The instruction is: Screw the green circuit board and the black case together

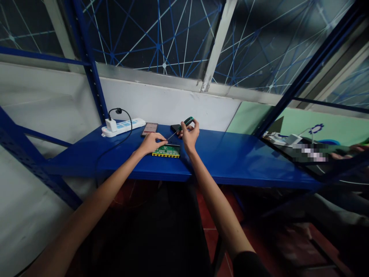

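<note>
A screwdriver (186, 122) with a green and black handle is gripped in my right hand (190, 137), its thin shaft slanting down to the left. My left hand (151, 143) has thumb and fingertips pinched together at the shaft's tip. Whether they hold the tip or something small there, I cannot tell. Just below the tip lies a green circuit board (166, 150) with yellow parts along its near edge. Small dark specks show on the table beside the shaft. Partly hidden behind my right hand is a flat black object (174, 129).
The blue table (225, 154) stands against a wall beneath windows. A phone (150, 129) and a white power strip (123, 127) with a plugged-in charger lie at the back left; a black cable (115, 146) crosses the left side. Blue posts frame both sides. Another person's hand (350, 151) shows far right.
</note>
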A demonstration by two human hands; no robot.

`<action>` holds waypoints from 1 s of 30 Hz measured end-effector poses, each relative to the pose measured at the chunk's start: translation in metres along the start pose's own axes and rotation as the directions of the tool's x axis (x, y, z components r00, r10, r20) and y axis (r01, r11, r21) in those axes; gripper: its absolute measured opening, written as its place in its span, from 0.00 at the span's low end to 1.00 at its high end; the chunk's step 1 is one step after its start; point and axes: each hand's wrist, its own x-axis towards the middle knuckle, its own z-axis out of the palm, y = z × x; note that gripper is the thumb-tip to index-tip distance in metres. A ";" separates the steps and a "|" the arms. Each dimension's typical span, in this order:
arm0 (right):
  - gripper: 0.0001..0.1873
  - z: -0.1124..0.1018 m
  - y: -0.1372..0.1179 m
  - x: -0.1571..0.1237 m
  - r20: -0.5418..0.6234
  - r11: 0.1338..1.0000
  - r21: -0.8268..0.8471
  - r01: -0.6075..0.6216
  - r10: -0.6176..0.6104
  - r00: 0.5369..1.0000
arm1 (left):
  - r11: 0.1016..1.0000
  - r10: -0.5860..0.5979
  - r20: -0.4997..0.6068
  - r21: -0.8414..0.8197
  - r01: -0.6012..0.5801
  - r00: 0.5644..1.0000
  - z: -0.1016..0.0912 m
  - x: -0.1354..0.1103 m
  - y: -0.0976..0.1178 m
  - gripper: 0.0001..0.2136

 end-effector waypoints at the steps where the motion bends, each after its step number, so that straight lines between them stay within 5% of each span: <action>1: 0.40 0.000 0.000 0.000 -0.002 1.000 -0.002 0.006 -0.006 1.000 | 1.000 -0.001 0.001 0.002 0.001 1.000 0.000 0.000 0.000 0.07; 30: 0.41 0.000 0.004 -0.001 0.053 0.995 -0.054 0.079 -0.076 0.996 | 1.000 -0.029 0.027 0.003 0.028 0.999 -0.001 0.000 0.002 0.07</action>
